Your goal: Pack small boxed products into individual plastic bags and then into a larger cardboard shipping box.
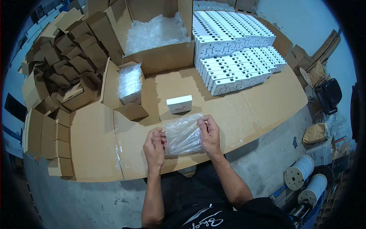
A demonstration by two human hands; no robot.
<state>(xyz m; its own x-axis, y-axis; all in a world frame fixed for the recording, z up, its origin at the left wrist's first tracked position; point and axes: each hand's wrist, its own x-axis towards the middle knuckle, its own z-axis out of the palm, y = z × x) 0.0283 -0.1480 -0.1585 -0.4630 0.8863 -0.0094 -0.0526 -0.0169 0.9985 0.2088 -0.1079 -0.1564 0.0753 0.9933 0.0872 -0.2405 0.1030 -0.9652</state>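
Clear, crinkled plastic bag [183, 135] is stretching between your hands, over the table [228, 126] covered in brown cardboard, close to the middle of its near edge. Your right hand [211, 136] is pinching the bag's upper right corner, thumb on top. Your left hand [154, 147] is touching the bag's left side with curled fingers; whether they are clamping the film, cannot tell.

Small white box [179, 105] is resting just beyond the bag, farther in from the near edge, apart from both hands. Open brown carton [110, 82] is standing to its left, holding clear-wrapped packs [130, 82]. Stacks of white patterned boxes [236, 82] are filling the table's far right part; left of them, a large brown carton [164, 58] is holding a heap of clear plastic film [156, 35].

Step in hand, by judgement: you are readying the bag for the small white box, which is sitting outside it. Next move is probably calling for parting the bag's mouth, not clearly showing, then freeing one hand to fetch the box. Thin layers may be clinging together; rubbing is likely working better than tugging.
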